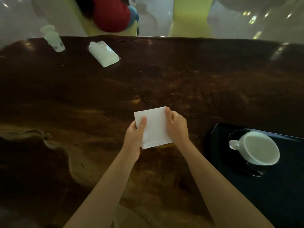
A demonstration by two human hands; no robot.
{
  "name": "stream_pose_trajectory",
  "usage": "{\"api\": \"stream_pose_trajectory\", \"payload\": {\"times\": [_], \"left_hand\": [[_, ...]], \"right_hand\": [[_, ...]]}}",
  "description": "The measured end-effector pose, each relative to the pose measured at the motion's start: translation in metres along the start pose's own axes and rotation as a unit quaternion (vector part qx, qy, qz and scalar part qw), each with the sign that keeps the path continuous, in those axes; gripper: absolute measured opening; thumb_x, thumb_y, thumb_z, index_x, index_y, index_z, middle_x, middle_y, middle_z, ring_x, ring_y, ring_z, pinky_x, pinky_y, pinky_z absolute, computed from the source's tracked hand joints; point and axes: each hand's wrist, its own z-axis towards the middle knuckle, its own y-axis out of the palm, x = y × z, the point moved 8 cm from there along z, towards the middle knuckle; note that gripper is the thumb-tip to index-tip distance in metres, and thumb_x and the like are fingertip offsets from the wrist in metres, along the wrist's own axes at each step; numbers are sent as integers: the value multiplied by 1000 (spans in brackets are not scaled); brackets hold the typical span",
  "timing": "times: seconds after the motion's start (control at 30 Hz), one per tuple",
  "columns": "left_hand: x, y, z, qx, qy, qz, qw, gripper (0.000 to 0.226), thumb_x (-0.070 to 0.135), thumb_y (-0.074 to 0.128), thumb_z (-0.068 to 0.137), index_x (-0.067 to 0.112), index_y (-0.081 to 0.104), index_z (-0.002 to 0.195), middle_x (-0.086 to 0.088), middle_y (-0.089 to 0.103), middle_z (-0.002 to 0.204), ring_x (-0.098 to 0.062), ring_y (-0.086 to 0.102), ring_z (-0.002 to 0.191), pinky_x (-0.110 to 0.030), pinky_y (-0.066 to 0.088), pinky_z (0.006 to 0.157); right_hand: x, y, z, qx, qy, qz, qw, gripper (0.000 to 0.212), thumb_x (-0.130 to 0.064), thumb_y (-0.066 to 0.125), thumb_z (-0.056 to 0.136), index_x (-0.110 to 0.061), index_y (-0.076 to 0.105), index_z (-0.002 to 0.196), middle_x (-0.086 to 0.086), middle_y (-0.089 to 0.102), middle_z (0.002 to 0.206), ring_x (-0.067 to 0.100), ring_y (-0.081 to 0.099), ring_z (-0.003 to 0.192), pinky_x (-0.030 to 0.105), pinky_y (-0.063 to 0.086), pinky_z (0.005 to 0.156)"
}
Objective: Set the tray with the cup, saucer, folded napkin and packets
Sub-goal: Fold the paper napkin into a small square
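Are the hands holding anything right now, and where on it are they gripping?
Yes: the folded white napkin. The left hand pinches its left edge with the thumb on top; the right hand grips its right edge. It is over the wooden table.

Dark wooden table [164, 83] fills most of the view — glossy, strong grain, with a paler streak of wood at the near left. Beyond its far edge: pale, shiny floor [14, 18] with small bright light reflections, most at the upper right. Two yellow-green upright panels [190, 15] stand behind the table — what they are is unclear. Lighting dim overall.
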Motion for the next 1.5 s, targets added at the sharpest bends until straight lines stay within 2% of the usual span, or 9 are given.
{"api": "stream_pose_trajectory", "payload": {"times": [0.1,0.23,0.47,0.7,0.87,1.07,1.23,1.4,1.5], "left_hand": [[25,7,-2,92,94,121,984,30,59,44,85,31,51,83,10,57,79,-10,58,71,-17,44,54],[49,16,-7,153,181,186,953,34,58,39,88,29,47,71,13,53,68,-5,55,60,-12,35,49],[32,16,-11,161,169,198,952,38,57,39,88,27,47,66,11,54,67,-7,55,60,-14,35,49],[30,15,-7,145,49,106,982,41,58,42,87,24,51,67,2,58,71,-15,58,65,-24,43,50],[56,11,-23,133,126,167,969,39,58,41,88,27,50,65,6,56,69,-11,56,65,-21,42,53],[54,5,-39,30,74,107,991,20,51,42,91,36,51,81,4,59,86,-14,60,76,-23,46,51],[66,2,-50,-55,60,90,993,18,54,47,87,38,54,89,-2,62,99,-23,63,89,-43,56,78],[73,-5,-60,-108,95,108,984,24,49,55,85,32,60,101,-2,63,103,-24,64,91,-44,58,76],[74,-12,-64,-120,103,85,984,19,42,59,85,27,65,95,0,66,98,-23,65,89,-37,59,69]], "right_hand": [[-4,2,3,-10,18,-10,1000,48,-58,34,91,-20,49,65,-9,49,57,6,50,50,17,31,47],[-12,-12,7,63,-8,-33,997,41,-51,34,94,-24,47,66,-12,49,56,4,49,45,11,27,42],[-4,-18,-10,100,-40,-20,994,35,-46,32,97,-27,48,71,-12,50,56,4,51,45,10,34,38],[-4,-24,-11,101,-19,129,986,40,-38,43,95,-22,49,60,-9,48,53,-2,49,47,8,35,40],[-12,-27,-18,93,1,181,979,36,-40,44,95,-25,53,62,-9,53,59,-9,52,55,4,37,44],[-21,-33,-32,40,-14,173,984,32,-45,43,93,-28,57,69,-10,56,63,-9,54,61,5,41,48],[-25,-28,-36,-92,77,193,974,38,-59,46,86,-24,63,84,-11,59,76,4,56,69,18,41,59],[-48,-31,-44,-56,15,146,988,32,-42,46,92,-22,63,73,0,61,70,12,57,65,25,44,61],[-51,-35,-55,-18,-1,144,989,32,-39,47,93,-24,61,69,1,62,68,13,58,62,27,46,60]]}}
